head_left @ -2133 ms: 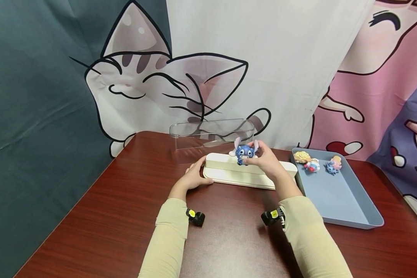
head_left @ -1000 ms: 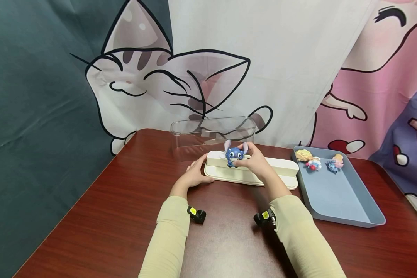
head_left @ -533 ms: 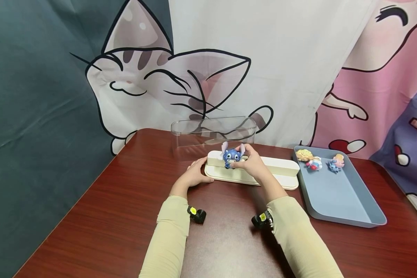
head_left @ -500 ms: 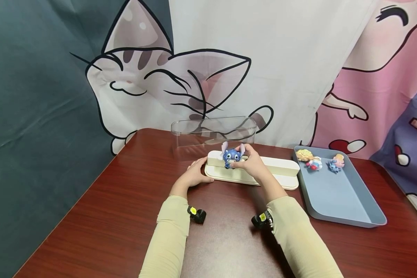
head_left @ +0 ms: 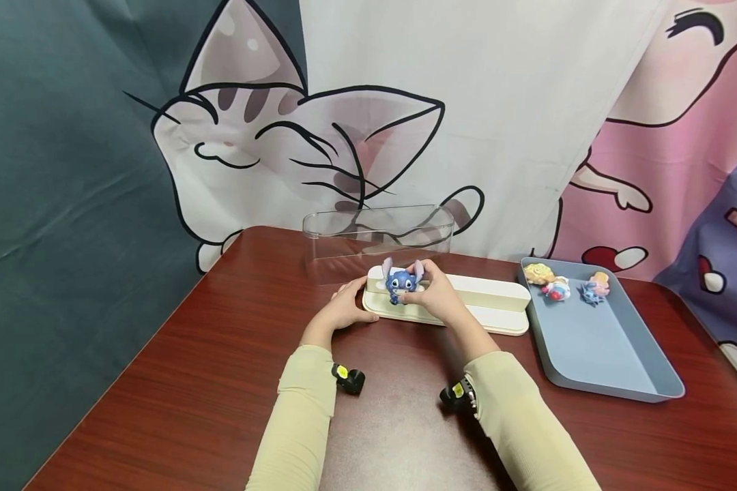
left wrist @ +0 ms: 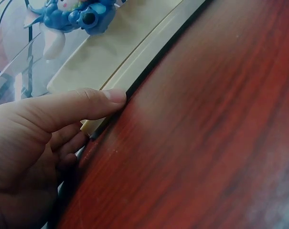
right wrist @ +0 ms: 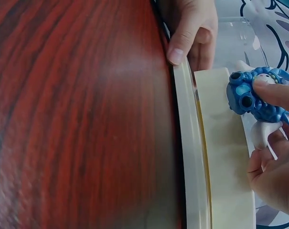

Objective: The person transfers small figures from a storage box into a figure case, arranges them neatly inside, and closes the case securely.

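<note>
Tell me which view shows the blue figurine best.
The head view: the blue figurine shows its face and both ears, the right hand gripping its side. The right wrist view shows it larger, but from below, partly covered by that hand. The left wrist view crops it at the top edge.

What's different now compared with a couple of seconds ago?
The right hand has carried the blue figurine leftward and a little lower, toward the left end of the cream base. Nothing was newly grasped or let go. The left hand still holds that end; the clear cover and blue-grey tray stayed put.
</note>
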The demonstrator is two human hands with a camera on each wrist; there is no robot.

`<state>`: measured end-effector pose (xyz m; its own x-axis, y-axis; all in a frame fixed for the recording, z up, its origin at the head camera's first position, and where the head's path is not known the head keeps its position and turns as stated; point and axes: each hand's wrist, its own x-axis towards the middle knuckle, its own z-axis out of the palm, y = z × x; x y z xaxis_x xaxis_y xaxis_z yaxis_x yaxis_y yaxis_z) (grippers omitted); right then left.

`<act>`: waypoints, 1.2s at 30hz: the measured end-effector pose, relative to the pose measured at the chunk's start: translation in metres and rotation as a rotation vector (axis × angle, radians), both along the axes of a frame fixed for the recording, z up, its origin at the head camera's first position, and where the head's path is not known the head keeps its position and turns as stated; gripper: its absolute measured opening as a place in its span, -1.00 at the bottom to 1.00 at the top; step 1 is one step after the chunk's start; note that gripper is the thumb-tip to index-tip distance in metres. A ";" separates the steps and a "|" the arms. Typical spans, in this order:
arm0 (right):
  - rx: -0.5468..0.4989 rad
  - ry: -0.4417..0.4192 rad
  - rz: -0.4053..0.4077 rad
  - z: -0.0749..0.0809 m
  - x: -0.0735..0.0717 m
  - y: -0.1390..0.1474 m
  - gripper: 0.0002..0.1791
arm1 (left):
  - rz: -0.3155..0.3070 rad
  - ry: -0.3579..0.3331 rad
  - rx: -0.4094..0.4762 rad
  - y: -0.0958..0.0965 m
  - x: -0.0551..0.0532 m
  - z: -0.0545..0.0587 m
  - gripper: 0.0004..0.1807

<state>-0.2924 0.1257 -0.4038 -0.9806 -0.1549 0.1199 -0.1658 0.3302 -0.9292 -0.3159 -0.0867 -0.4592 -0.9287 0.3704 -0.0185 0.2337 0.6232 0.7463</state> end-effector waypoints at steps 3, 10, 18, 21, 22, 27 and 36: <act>0.018 0.016 -0.005 -0.001 0.001 -0.002 -0.45 | -0.004 -0.003 0.006 0.000 0.000 0.000 0.01; 0.025 0.035 0.003 -0.003 0.001 -0.007 -0.43 | -0.005 -0.004 0.011 0.000 0.000 0.000 0.01; -0.070 0.060 0.052 -0.005 0.001 -0.011 -0.27 | -0.001 -0.011 0.001 0.000 0.001 0.001 0.01; -0.091 0.074 0.079 -0.004 0.000 -0.011 -0.15 | -0.002 -0.016 0.003 0.000 0.001 0.001 0.01; -0.092 0.075 0.086 -0.004 0.000 -0.011 -0.13 | -0.004 -0.014 0.002 0.000 0.000 0.001 0.01; -0.026 0.069 0.074 -0.002 -0.001 -0.010 -0.26 | -0.007 -0.008 -0.003 0.001 0.000 0.001 0.01; 0.295 0.129 -0.061 0.002 -0.002 -0.012 -0.42 | -0.004 -0.006 -0.006 0.001 0.000 0.001 0.01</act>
<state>-0.2945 0.1141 -0.4014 -0.9688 -0.1431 0.2025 -0.2477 0.5951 -0.7645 -0.3155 -0.0861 -0.4582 -0.9269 0.3744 -0.0266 0.2319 0.6269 0.7438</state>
